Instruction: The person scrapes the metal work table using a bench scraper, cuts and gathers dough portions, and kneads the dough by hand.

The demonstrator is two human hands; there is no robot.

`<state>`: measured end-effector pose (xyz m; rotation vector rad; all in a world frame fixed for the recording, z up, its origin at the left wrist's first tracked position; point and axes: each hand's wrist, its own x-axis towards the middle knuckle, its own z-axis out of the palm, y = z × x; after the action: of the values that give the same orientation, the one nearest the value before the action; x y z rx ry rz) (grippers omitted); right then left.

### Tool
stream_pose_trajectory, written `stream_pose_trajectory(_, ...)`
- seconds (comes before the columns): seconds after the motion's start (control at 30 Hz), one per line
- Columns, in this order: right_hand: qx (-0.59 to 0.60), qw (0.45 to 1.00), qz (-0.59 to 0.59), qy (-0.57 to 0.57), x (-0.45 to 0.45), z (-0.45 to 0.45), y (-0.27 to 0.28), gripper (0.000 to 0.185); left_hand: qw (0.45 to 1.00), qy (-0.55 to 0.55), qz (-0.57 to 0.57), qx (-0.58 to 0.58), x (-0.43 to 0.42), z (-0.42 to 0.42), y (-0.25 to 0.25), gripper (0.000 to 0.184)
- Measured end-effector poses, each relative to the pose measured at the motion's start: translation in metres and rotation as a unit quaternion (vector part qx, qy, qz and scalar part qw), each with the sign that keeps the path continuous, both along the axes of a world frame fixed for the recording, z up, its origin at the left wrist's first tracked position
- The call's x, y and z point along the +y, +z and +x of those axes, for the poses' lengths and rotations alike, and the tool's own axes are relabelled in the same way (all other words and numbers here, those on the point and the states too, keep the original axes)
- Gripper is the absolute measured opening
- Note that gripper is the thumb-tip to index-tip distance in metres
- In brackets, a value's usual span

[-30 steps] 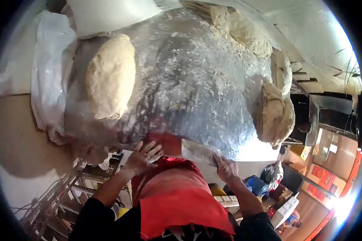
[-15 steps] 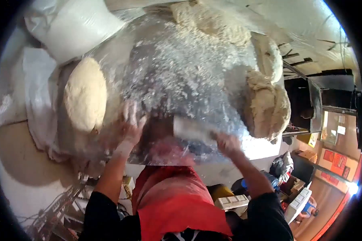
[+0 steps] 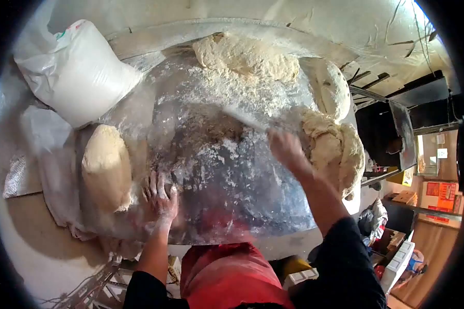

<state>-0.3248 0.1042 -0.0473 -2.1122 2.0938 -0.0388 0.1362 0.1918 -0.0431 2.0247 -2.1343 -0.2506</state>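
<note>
My right hand (image 3: 290, 149) grips a flat-bladed dough scraper (image 3: 245, 117), reaching over the floury metal worktop (image 3: 227, 190). Its blade is blurred and points away to the left, near the loose flour (image 3: 232, 87). My left hand (image 3: 162, 200), dusted white, rests palm down with its fingers spread on the worktop's near left part. Left of it lies a smooth oval piece of dough (image 3: 107, 167), apart from the fingers. A rough mass of dough (image 3: 335, 149) sits right of my right hand. Another long lump of dough (image 3: 247, 54) lies along the far side.
A full white sack (image 3: 82, 72) stands at the far left, with plastic sheeting (image 3: 49, 144) below it. A pale rounded lump (image 3: 332, 87) lies at the back right. Dark metal shelving (image 3: 384, 129) is beyond the right edge. A person (image 3: 416, 262) shows at the lower right.
My right hand has swept the scraper away from me toward the far side, turning the blade. My left hand stays flat near the oval dough. The view has shifted, showing more of the far side.
</note>
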Motion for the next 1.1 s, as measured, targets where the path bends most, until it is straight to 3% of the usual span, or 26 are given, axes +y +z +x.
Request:
stream_pose_trajectory(0.03,-0.005,0.998,-0.010,0.069,0.037,0.023,0.033,0.028,1.000,0.010,0.005,-0.008,0.002,-0.001,-0.004,0.063)
stream_pose_trajectory(0.07,-0.065,0.991,0.092,0.071,0.066,0.032,0.042,0.031,1.000,0.008,-0.004,-0.003,0.002,0.001,-0.010,0.062)
stream_pose_trajectory(0.1,0.001,0.974,0.220,0.049,0.101,0.041,0.037,0.036,1.000,0.009,-0.006,0.001,0.000,0.002,-0.011,0.062)
stream_pose_trajectory(0.13,0.007,0.968,0.240,0.070,0.122,0.062,0.069,0.041,1.000,0.012,-0.002,-0.010,0.000,0.004,-0.013,0.062)
stream_pose_trajectory(0.17,0.035,0.972,0.223,0.072,0.142,0.068,0.054,0.042,1.000,0.016,0.004,-0.020,0.000,0.004,-0.015,0.061)
stream_pose_trajectory(0.23,-0.046,0.963,0.245,0.104,0.139,0.069,0.045,0.039,0.999,0.015,0.010,-0.028,-0.010,-0.003,-0.002,0.061)
stream_pose_trajectory(0.3,0.069,0.929,0.363,0.016,0.072,0.080,0.057,0.037,0.998,0.045,0.034,-0.039,-0.023,-0.013,0.011,0.060)
stream_pose_trajectory(0.33,0.073,0.935,0.347,0.018,0.027,0.076,0.059,0.035,0.997,0.057,0.016,-0.059,-0.030,-0.010,-0.007,0.061)
stream_pose_trajectory(0.37,0.075,0.943,0.325,0.022,-0.017,0.073,0.056,0.034,0.993,0.075,0.052,-0.068,-0.044,-0.016,0.007,0.063)
stream_pose_trajectory(0.4,0.081,0.984,0.130,0.087,-0.041,0.058,0.031,0.028,0.994,0.088,0.036,-0.054,-0.048,-0.016,0.000,0.065)
stream_pose_trajectory(0.43,0.099,0.991,0.036,0.086,-0.073,0.051,0.011,0.025,0.994,0.100,0.019,-0.038,-0.052,-0.016,-0.007,0.066)
stream_pose_trajectory(0.5,0.011,0.999,0.038,0.018,-0.121,0.060,0.018,0.035,0.993,0.100,0.036,-0.056,-0.053,-0.016,-0.006,0.066)
stream_pose_trajectory(0.57,-0.082,0.973,0.089,-0.195,-0.121,0.094,0.044,0.035,0.992,0.106,0.058,-0.028,-0.051,-0.014,-0.010,0.066)
stream_pose_trajectory(0.6,-0.058,0.989,0.056,-0.121,-0.106,0.076,-0.017,0.038,0.992,0.108,0.054,-0.023,-0.049,-0.013,-0.012,0.066)
stream_pose_trajectory(0.67,-0.051,0.979,0.198,-0.017,-0.053,0.100,0.029,0.041,0.995,0.093,0.008,-0.040,-0.047,-0.010,-0.014,0.066)
stream_pose_trajectory(0.7,-0.044,0.945,0.306,-0.106,-0.025,0.117,0.048,0.037,0.995,0.095,0.007,-0.035,-0.047,-0.010,-0.010,0.066)
stream_pose_trajectory(0.77,0.064,0.930,0.356,0.066,0.035,0.137,0.064,0.047,0.994,0.097,0.023,-0.049,-0.050,-0.013,-0.002,0.065)
stream_pose_trajectory(0.83,0.037,0.918,0.390,0.056,0.027,0.139,0.056,0.052,0.993,0.104,0.010,-0.055,-0.052,-0.016,-0.006,0.063)
stream_pose_trajectory(0.9,0.007,0.973,0.210,0.092,-0.012,0.121,0.021,0.035,0.994,0.097,0.023,-0.035,-0.052,-0.013,-0.005,0.062)
stream_pose_trajectory(0.97,0.030,0.989,0.098,0.106,-0.079,0.111,0.005,0.034,0.993,0.105,0.035,-0.029,-0.054,-0.014,0.000,0.063)
stream_pose_trajectory(1.03,0.022,0.997,0.029,0.071,-0.146,0.114,0.005,0.037,0.993,0.109,0.044,-0.031,-0.052,-0.012,-0.008,0.064)
stream_pose_trajectory(1.1,-0.047,0.998,0.032,-0.023,-0.175,0.132,0.020,0.044,0.991,0.114,0.051,-0.036,-0.052,-0.012,-0.007,0.065)
